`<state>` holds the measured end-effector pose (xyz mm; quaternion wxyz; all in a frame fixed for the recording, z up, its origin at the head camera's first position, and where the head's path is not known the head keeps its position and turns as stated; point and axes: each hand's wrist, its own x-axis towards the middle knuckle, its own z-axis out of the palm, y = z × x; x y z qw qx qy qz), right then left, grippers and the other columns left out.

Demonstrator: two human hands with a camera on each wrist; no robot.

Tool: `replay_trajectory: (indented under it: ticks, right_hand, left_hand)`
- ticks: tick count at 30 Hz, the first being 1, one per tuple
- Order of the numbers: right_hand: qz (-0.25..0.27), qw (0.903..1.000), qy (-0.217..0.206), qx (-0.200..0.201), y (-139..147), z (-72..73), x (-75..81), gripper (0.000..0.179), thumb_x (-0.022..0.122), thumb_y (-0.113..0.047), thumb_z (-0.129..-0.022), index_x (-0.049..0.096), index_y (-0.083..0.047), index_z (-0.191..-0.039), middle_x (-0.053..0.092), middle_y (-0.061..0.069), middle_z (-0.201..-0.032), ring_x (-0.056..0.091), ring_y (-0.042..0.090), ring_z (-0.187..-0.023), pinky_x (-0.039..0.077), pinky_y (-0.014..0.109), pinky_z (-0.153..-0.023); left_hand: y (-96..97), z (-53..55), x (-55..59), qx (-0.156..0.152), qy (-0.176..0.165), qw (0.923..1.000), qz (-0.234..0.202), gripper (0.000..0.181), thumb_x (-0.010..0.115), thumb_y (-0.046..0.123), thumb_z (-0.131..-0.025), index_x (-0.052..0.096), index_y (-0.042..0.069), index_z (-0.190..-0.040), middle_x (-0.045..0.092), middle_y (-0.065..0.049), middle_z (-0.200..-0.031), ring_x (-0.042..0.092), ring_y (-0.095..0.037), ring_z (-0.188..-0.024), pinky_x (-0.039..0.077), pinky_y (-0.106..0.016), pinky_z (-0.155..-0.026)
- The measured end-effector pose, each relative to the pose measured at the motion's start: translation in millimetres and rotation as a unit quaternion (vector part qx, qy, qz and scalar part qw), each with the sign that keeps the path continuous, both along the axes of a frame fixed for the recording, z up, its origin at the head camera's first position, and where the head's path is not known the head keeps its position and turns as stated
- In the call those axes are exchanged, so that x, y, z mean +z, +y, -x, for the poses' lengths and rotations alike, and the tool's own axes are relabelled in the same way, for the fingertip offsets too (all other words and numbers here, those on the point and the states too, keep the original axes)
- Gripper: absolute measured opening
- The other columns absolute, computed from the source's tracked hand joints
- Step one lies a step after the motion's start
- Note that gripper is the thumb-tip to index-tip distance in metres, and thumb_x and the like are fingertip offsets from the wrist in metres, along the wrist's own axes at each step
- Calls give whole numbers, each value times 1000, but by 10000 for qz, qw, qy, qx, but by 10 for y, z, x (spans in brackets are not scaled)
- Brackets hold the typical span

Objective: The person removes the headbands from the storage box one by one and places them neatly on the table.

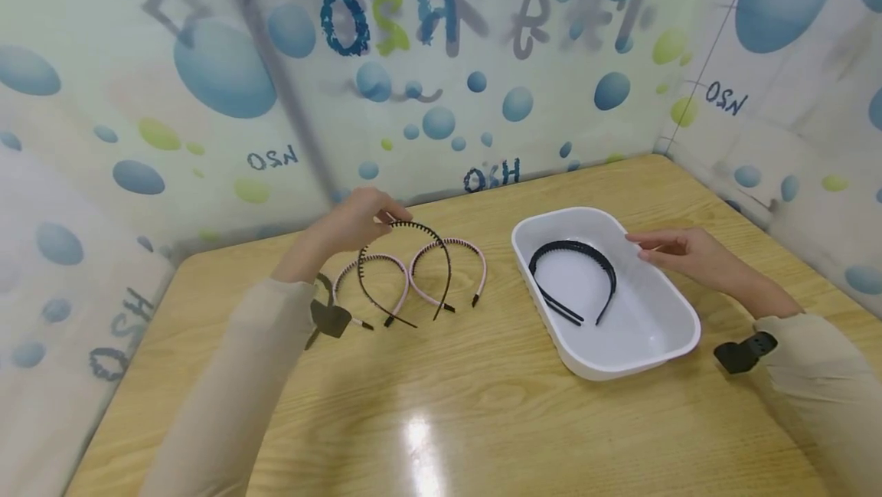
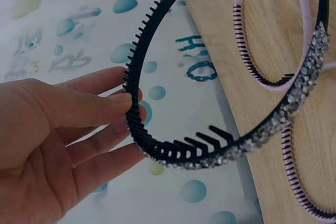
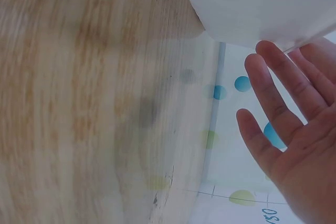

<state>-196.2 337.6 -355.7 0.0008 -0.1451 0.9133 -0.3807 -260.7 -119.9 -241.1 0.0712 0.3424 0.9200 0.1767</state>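
Note:
My left hand [image 1: 354, 221] pinches a thin black headband [image 1: 446, 267] between thumb and fingers. In the left wrist view this headband shows inner comb teeth and silvery glitter [image 2: 302, 93] along its outer side. Below and behind it, two pink headbands [image 1: 406, 282] [image 1: 485, 267] with dark tips lie on the table. Several black headbands [image 1: 613, 275] lie together in a white plastic bin [image 1: 627, 371]. My right hand [image 1: 689, 252] is at the bin's right rim, its fingers nearly straight. Whether the thumb touches the rim is hard to tell.
Left of the pink headbands, another dark band [image 1: 313, 340] is partly hidden by the black wrist device [image 1: 331, 318]. The wooden table [image 1: 482, 420] meets a curtain [image 1: 427, 137] with blue and green dots along its back edge.

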Motion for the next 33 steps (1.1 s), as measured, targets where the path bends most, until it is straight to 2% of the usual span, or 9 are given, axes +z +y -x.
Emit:
replay_trajectory:
  ticks: [5, 12, 20, 25, 33]
  right_hand:
    - [83, 9999, 89, 76, -14, 2, -9, 39, 56, -19, -92, 54, 3, -124, 55, 26, -118, 52, -11, -87, 48, 15, -71]
    - [35, 9999, 116, 69, -15, 3, 5, 38, 56, -17, -92, 54, 3, -124, 54, 27, -119, 52, -10, -88, 48, 16, -70]
    - [-31, 9999, 151, 14, -13, -7, 19, 38, 57, -18, -92, 55, 3, -124, 55, 26, -119, 54, -6, -88, 48, 16, -70]
    - [-26, 9998, 175, 44, -15, -12, 13, 38, 57, -18, -92, 55, 4, -123, 55, 27, -119, 53, -9, -87, 48, 15, -70]
    - [-26, 9998, 202, 22, -24, -13, 13, 39, 57, -18, -92, 55, 4, -123, 54, 26, -120, 48, -16, -87, 47, 13, -70]
  left_hand:
    - [-179, -49, -53, -52, 17, 10000, -19, 31, 52, -16, -82, 63, -7, -109, 62, -18, -109, 59, -33, -96, 48, -41, -85]
    - [-340, -123, -78, 207, -30, 9997, 117, 30, 55, -14, -82, 63, -6, -109, 62, -18, -110, 59, -33, -97, 46, -44, -86]
    - [-490, -192, -119, -2, 93, 9998, 190, 30, 56, -16, -80, 65, -5, -106, 64, -17, -106, 61, -32, -92, 48, -42, -82]
    - [-590, -242, -149, -178, 110, 9995, 222, 31, 55, -16, -80, 65, -3, -106, 64, -16, -105, 61, -31, -91, 49, -43, -81]
    - [-723, -316, -183, 16, -56, 9996, 268, 32, 56, -15, -80, 66, 1, -106, 63, -13, -105, 59, -31, -94, 47, -44, -83]
